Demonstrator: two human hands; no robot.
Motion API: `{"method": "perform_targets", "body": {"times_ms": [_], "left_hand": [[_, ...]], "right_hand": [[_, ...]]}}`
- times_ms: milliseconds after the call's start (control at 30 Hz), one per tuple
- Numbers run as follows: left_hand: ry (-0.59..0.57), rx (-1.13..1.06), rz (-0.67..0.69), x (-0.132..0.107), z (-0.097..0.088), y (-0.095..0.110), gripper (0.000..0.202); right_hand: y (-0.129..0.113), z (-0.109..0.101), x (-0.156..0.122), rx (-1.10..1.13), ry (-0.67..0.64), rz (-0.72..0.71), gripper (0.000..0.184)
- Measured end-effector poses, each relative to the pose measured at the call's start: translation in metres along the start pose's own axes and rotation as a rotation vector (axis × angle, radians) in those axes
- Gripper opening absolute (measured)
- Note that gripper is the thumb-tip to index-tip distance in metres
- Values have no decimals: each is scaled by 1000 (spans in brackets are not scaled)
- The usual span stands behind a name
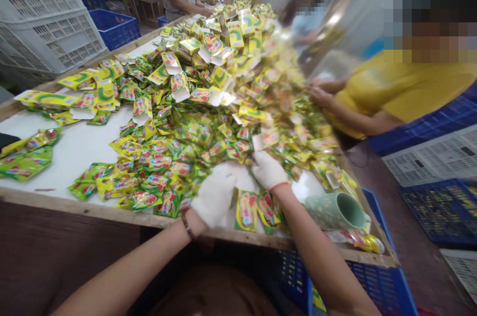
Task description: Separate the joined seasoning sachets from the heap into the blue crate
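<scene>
Both of my hands wear white knit gloves. My left hand is low over the table's front part, at the edge of the heap of green and yellow packets. Its fingers are smeared by motion, so I cannot see whether they hold anything. My right hand is a little farther to the right with curled fingers, gripping a small yellow carton by its near side. Below and between the hands, a flat packet lies near the table's front edge, with another packet beside it.
Many yellow cartons are piled over the table's middle and back. A green floral cup lies on its side at the front right corner. White crates stand left. A person in a yellow shirt works at right; others stand farther back.
</scene>
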State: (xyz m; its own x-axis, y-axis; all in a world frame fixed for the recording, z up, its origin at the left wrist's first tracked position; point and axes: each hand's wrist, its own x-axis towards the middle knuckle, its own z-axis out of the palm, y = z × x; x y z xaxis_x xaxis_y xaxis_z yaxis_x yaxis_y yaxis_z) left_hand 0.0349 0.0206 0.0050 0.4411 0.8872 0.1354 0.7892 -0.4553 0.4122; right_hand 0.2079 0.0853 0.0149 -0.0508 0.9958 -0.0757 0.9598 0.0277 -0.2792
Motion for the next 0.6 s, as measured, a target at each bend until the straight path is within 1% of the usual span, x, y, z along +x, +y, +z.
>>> {"method": "perform_targets", "body": {"times_ms": [67, 167, 233, 300, 367, 467, 533, 600], "left_hand": [[-76, 77, 23, 5, -6, -11, 17], [-147, 113, 53, 11, -8, -16, 16], [-145, 99, 24, 13, -8, -15, 16], [-118, 49, -22, 12, -9, -14, 14], [-64, -88, -79, 10, -11, -16, 10], [22, -440, -206, 7, -16, -25, 5], [72, -637, -295, 7, -19, -30, 7], [109, -731, -350, 8, -21, -33, 8]], "right_hand": [[-5, 0, 2, -16, -11, 57, 25], [-12, -3, 4, -27, -36, 109, 25], [-13, -4, 5, -17, -45, 126, 26], [-12, -5, 5, 11, -40, 136, 27], [-8, -4, 2, 60, -25, 137, 25], [-2, -5, -7, 155, -8, 110, 22], [0, -10, -19, 353, -16, 75, 19], [-3, -16, -33, 651, -85, 31, 16]]}}
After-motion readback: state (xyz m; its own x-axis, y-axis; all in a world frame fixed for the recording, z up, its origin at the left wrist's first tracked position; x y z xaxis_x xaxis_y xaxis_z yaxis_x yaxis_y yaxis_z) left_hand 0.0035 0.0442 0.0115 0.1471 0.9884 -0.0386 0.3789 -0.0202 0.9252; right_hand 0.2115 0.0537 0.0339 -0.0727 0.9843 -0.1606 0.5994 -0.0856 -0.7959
